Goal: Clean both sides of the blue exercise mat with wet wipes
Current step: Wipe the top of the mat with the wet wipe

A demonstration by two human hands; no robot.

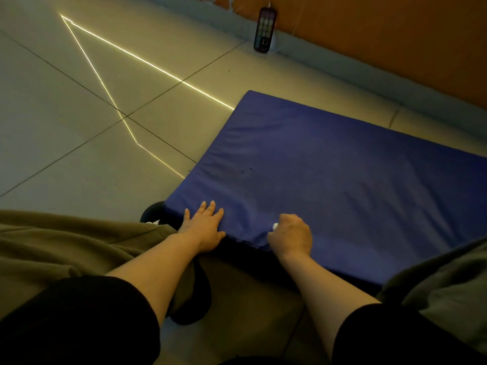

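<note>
Here, left hand (204, 227) flat, fingers spread, pressing the near edge of the thick padded blue exercise mat (342, 175) on the floor. Right hand (291, 234) fisted around a small white wipe (274, 226) at that same edge. Bare grey tiled floor (92, 114) open leftward.

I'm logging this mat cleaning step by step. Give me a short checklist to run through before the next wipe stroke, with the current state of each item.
1. Wipe in right hand: ok, closed on a white wipe, mostly hidden.
2. Left hand steadying the blue mat: ok, flat near the edge.
3. Mat lying flat on the floor: ok.
4. Specks on the mat cleaned: not ok.
5. Underside cleaned: cannot tell.
</note>
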